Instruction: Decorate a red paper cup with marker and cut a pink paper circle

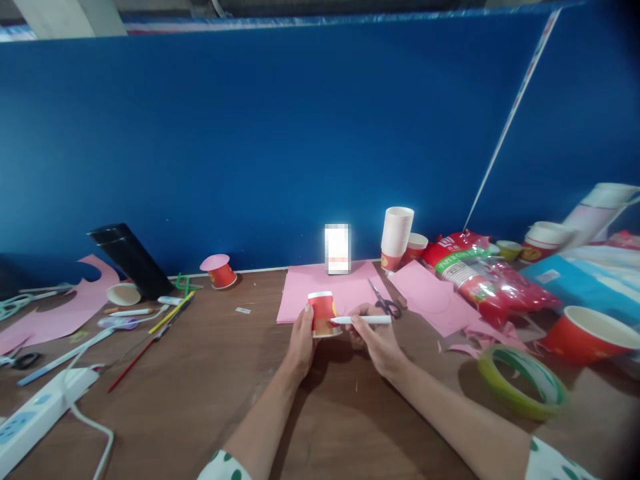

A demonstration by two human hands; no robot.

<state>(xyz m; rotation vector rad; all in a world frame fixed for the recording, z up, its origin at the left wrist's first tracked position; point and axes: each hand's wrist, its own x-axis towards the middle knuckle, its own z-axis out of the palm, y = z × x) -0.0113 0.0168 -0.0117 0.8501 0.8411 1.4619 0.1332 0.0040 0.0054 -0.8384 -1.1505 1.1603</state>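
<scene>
My left hand (pixel 302 337) is wrapped round a small red paper cup (pixel 323 312) standing upside down at the near edge of a pink sheet of paper (pixel 350 288). My right hand (pixel 374 337) grips a white pen (pixel 361 320) held level, its tip pointing left and touching the cup's lower edge. Black-handled scissors (pixel 385 301) lie on the pink sheet just beyond my right hand.
A stack of paper cups (pixel 397 237) and a red packet of cups (pixel 480 273) stand at the back right. A green tape roll (pixel 523 381) and a red bowl (pixel 587 333) lie right. Pens, straws, a power strip (pixel 35 417) and another upturned cup (pixel 219 270) lie left.
</scene>
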